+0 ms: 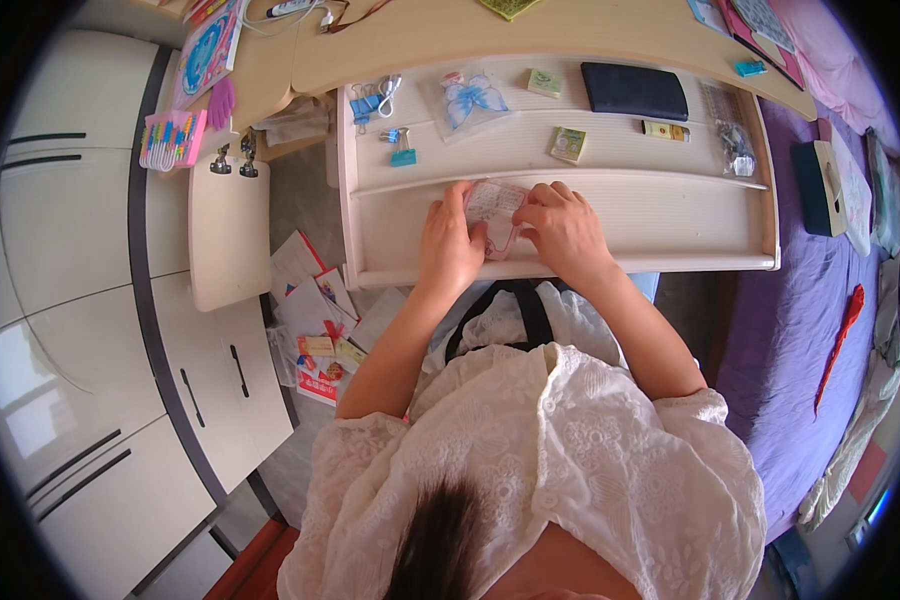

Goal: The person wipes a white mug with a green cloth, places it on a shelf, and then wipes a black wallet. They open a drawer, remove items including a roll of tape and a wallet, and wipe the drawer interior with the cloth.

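Observation:
Between my two hands is a flat pink-edged pad or packet (495,204) with a pale printed face, above the front part of a pulled-out white drawer (690,225). My left hand (454,236) grips its left edge, thumb on the face. The fingers of my right hand (566,225) pinch its right edge. Beyond a thin divider lie a blue butterfly in a clear bag (471,101), two small green booklets or boxes (544,82), a dark blue wallet-like case (635,91), a small yellow-labelled tube or box (665,131) and teal binder clips (403,157).
The wooden desktop (420,37) overhangs the drawer's back. Papers and red-covered booklets (319,315) lie on the floor at left, beside white cabinets (67,225). A hinged board (230,232) hangs near them. On the right is a bed with a purple sheet (780,337).

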`<action>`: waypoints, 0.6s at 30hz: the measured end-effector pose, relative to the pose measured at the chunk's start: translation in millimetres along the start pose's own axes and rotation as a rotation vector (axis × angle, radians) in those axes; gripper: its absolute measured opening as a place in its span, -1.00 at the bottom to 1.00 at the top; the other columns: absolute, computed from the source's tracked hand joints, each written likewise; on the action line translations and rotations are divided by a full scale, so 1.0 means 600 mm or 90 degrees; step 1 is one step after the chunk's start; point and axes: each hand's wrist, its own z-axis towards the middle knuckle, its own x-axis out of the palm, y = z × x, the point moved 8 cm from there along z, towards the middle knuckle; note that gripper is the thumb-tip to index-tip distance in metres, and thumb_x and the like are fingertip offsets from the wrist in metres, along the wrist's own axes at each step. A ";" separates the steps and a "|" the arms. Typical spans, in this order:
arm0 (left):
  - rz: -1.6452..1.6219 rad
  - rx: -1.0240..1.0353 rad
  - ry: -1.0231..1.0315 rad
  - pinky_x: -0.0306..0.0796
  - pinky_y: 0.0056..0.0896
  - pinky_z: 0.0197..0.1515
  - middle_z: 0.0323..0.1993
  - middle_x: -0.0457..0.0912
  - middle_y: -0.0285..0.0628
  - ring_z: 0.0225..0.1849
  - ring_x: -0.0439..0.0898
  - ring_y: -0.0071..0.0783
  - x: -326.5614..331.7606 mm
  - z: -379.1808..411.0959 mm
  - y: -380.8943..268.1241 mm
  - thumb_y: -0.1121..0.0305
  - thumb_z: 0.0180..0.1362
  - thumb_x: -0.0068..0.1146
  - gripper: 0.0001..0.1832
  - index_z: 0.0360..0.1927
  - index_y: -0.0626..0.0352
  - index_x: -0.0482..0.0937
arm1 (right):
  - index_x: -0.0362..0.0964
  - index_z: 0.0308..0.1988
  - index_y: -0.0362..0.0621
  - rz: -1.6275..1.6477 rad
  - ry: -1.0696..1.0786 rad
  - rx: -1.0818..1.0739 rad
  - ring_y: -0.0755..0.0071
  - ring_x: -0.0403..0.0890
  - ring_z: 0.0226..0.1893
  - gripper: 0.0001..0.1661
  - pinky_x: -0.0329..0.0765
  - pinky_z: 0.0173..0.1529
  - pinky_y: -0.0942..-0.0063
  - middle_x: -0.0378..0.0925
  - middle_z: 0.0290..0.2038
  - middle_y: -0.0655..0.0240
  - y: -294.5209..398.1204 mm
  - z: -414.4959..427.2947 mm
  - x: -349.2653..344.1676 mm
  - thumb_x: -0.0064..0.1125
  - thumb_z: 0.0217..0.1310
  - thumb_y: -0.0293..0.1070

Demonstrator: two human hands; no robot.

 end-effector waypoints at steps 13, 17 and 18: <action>-0.308 -0.027 -0.005 0.44 -0.16 -0.18 -0.27 0.59 0.09 -0.23 0.60 0.04 0.019 -0.008 0.056 0.55 -0.02 0.17 -0.47 0.08 0.20 0.30 | 0.49 -0.38 -0.07 0.043 -0.057 0.021 0.17 0.50 -0.18 -0.71 0.48 -0.11 0.30 0.47 -0.31 0.32 0.003 -0.004 -0.018 0.36 -0.26 -0.46; -0.242 -0.038 0.028 0.45 -0.38 -0.19 -0.29 0.61 -0.03 -0.25 0.62 -0.33 0.014 -0.006 0.048 0.66 0.00 0.10 -0.46 0.11 0.23 0.28 | 0.54 -0.39 -0.16 0.087 -0.045 0.061 0.07 0.55 -0.23 -0.85 0.50 -0.13 0.27 0.53 -0.34 0.22 -0.022 0.008 0.005 0.25 -0.12 -0.53; -0.248 -0.016 0.014 0.45 -0.37 -0.18 -0.29 0.62 -0.02 -0.25 0.62 -0.29 0.025 -0.001 0.047 0.65 -0.01 0.11 -0.45 0.11 0.24 0.28 | 0.54 -0.39 -0.17 0.091 -0.043 0.077 0.05 0.56 -0.26 -0.87 0.50 -0.15 0.26 0.54 -0.36 0.21 -0.036 0.006 0.011 0.22 -0.09 -0.53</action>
